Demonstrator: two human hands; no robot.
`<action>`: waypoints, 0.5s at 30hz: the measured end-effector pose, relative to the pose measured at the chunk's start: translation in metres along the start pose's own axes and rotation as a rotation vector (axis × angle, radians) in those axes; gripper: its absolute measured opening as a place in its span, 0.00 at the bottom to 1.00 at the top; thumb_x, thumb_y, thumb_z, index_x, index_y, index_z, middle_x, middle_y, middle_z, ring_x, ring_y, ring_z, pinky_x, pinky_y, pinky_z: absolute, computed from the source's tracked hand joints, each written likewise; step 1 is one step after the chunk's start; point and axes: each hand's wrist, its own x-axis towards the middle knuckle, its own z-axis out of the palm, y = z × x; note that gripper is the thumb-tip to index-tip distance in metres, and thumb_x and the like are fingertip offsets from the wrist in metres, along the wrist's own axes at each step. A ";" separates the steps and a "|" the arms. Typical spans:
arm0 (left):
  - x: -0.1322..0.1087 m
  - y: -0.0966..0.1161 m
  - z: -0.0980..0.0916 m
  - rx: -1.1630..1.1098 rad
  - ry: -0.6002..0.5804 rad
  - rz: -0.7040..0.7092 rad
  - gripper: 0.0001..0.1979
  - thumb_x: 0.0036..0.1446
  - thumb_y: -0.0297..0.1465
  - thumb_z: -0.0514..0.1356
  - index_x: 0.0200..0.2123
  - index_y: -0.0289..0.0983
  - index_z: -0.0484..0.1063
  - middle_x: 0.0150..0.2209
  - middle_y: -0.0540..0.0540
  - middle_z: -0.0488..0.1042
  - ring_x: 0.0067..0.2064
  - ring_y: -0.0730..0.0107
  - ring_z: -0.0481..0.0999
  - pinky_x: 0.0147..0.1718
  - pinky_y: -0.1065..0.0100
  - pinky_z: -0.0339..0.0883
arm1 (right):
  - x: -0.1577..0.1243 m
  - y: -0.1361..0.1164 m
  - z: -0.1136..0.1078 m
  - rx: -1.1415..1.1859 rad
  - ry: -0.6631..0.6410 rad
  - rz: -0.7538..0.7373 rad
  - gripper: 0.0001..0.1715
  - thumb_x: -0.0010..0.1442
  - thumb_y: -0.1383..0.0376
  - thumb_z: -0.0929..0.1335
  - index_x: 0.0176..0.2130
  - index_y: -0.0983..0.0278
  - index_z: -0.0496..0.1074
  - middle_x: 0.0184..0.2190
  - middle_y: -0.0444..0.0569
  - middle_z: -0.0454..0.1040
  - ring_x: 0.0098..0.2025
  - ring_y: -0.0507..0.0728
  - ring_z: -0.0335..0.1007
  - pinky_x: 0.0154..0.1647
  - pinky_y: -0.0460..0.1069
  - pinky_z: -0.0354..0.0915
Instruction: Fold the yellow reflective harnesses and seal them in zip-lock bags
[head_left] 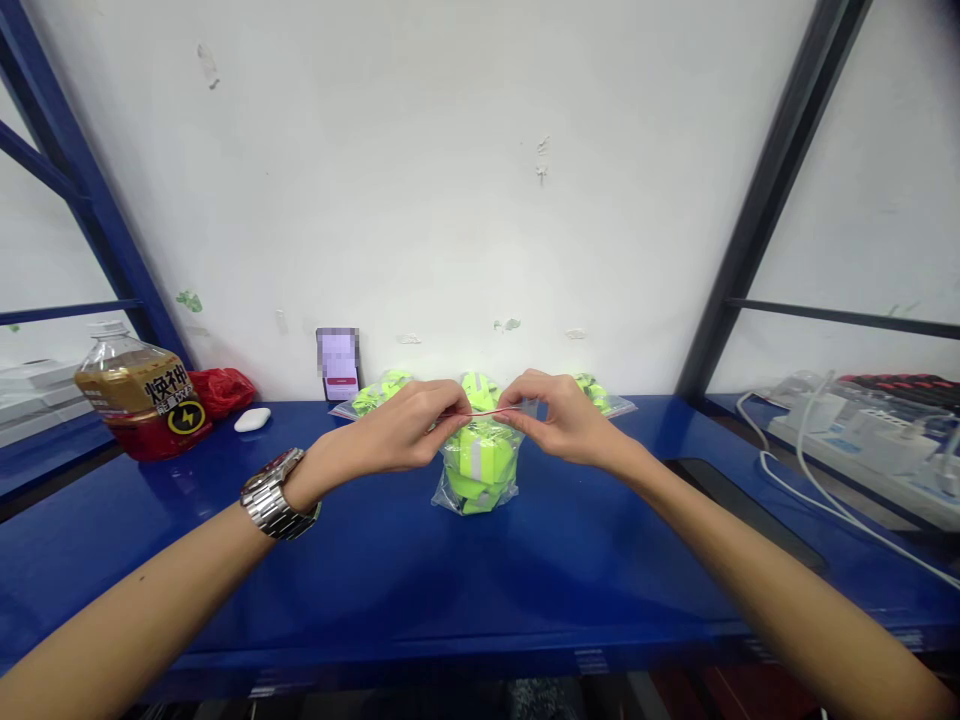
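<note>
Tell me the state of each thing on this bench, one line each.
Left hand, pinching the bag's top edge
Right hand, pinching the same edge
Zip bag, upright, neon yellow reflective vest bunched inside
Drink bottle, capped, amber liquid inside
Phone, propped upright, screen lit
Red plastic bag, crumpled
Power strip, white cables attached

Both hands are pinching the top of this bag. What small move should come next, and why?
Probably slide both pinches outward along the red seal line of the clear plastic bag: the left hand and right hand meet near its middle, with neon-yellow reflective fabric packed below.
</note>
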 end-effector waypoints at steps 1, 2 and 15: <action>0.000 0.000 0.000 0.010 0.000 0.008 0.07 0.64 0.29 0.51 0.36 0.35 0.67 0.30 0.47 0.70 0.30 0.72 0.67 0.29 0.68 0.59 | 0.000 0.000 0.001 -0.008 0.003 -0.011 0.05 0.60 0.65 0.68 0.33 0.64 0.72 0.30 0.48 0.74 0.35 0.54 0.67 0.34 0.49 0.61; -0.001 0.000 0.000 0.021 0.000 0.015 0.07 0.64 0.28 0.50 0.36 0.35 0.67 0.30 0.47 0.70 0.30 0.72 0.67 0.29 0.68 0.59 | 0.000 0.001 0.002 -0.021 0.006 -0.023 0.05 0.60 0.65 0.67 0.33 0.64 0.72 0.30 0.48 0.74 0.34 0.54 0.67 0.34 0.49 0.61; 0.001 0.002 0.003 0.095 0.003 0.040 0.08 0.64 0.28 0.48 0.34 0.36 0.64 0.29 0.47 0.69 0.28 0.72 0.64 0.27 0.67 0.57 | -0.001 0.007 0.005 -0.281 -0.022 -0.240 0.08 0.63 0.69 0.61 0.33 0.64 0.68 0.27 0.49 0.70 0.32 0.56 0.61 0.35 0.52 0.59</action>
